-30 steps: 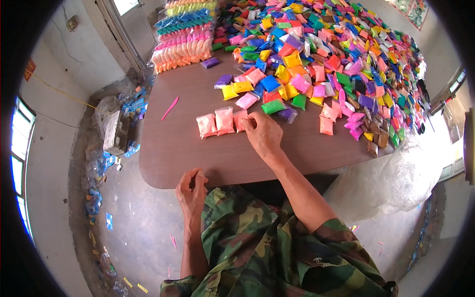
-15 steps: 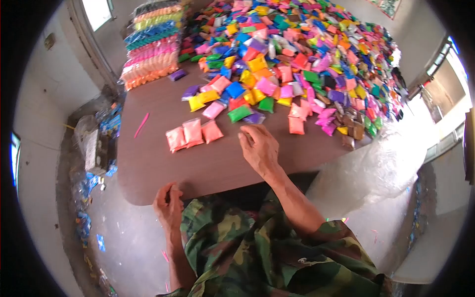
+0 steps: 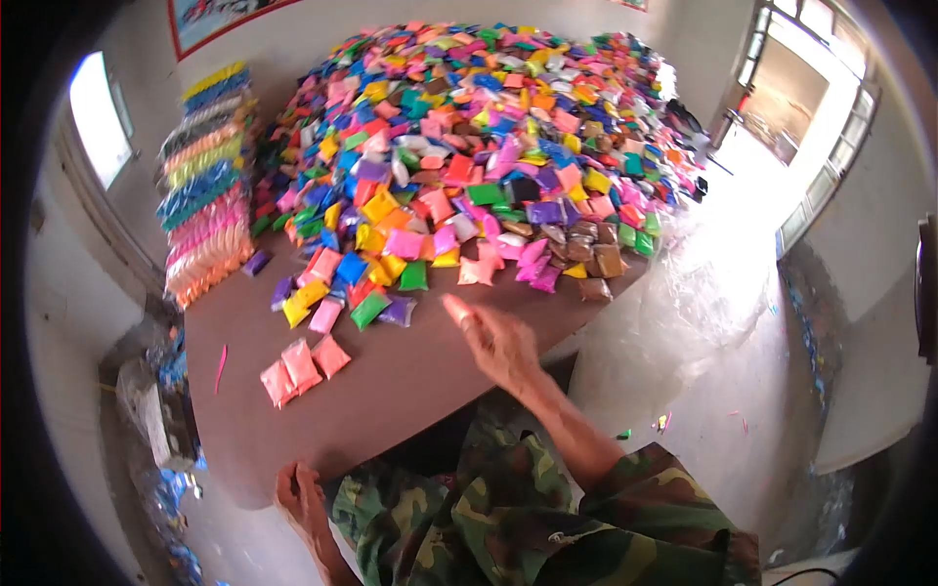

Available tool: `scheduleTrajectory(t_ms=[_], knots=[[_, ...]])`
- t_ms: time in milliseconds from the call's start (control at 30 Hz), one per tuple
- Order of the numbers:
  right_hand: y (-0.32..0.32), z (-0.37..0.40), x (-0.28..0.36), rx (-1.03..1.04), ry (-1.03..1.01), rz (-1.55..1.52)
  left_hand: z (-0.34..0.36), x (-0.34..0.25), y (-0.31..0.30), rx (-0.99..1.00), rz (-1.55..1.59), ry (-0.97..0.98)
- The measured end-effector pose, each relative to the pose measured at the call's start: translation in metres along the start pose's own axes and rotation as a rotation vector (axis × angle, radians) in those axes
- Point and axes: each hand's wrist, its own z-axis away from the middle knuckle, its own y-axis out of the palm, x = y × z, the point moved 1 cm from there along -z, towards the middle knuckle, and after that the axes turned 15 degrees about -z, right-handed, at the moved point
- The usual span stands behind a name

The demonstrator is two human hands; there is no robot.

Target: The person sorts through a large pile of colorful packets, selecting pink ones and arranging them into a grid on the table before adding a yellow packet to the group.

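My right hand (image 3: 496, 344) is over the brown table (image 3: 391, 391), fingers apart and pointing at the pile, holding nothing visible. Nearest to it are a purple packet (image 3: 398, 311) and a salmon packet (image 3: 476, 272) at the front of a large heap of colourful packets (image 3: 508, 146). Three salmon packets (image 3: 301, 363) lie side by side on the table, left of that hand. My left hand (image 3: 301, 493) rests by the near table edge with its fingers curled in; no object shows in it.
Neatly stacked rows of packets (image 3: 207, 195) stand at the back left. A pink strip (image 3: 222, 369) lies on the table's left side. Clear plastic sheeting (image 3: 674, 313) hangs beside the right edge. A grey block (image 3: 171, 430) and litter are on the floor at left.
The view has tilted up and turned, so the table sits lower and further left. My right hand has moved slightly right of the purple packet, its fingers stretched further. My left hand stays curled.
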Motion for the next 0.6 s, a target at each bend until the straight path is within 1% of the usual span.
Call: scheduleTrajectory(t_ms=[67,100,133,200,267,300,367,400,433,467,567,600], knots=[[0.010,0.029,0.016,0.060,0.173,-0.355,0.008,-0.015,0.003,0.043,0.028,-0.003],[0.016,0.045,0.034,0.125,0.258,-0.526,0.012,-0.024,0.006,0.093,0.045,-0.017],[0.024,0.059,0.051,0.193,0.337,-0.698,0.021,-0.041,0.013,0.119,0.125,0.043],[0.047,0.085,0.065,0.394,0.394,-0.888,0.037,-0.072,0.030,0.173,0.286,0.156],[0.073,0.105,0.075,0.433,0.237,-1.016,0.039,-0.066,0.038,0.344,0.380,0.167],[0.073,0.106,0.077,0.474,0.232,-0.988,0.041,-0.072,0.043,0.353,0.383,0.202],[0.071,0.107,0.080,0.563,0.227,-0.925,0.045,-0.083,0.033,0.420,0.264,0.139],[0.065,0.107,0.085,0.550,0.233,-0.952,0.049,-0.087,0.028,0.450,0.204,0.103],[0.058,0.106,0.091,0.539,0.240,-0.980,0.054,-0.098,0.031,0.357,0.211,0.147],[0.054,0.105,0.094,0.529,0.245,-1.007,0.056,-0.101,0.029,0.386,0.173,0.188],[0.068,0.115,0.075,0.634,0.090,-0.973,0.057,-0.102,0.027,0.455,0.060,0.288],[0.068,0.115,0.072,0.694,0.152,-0.976,0.055,-0.096,0.026,0.467,0.019,0.307]])
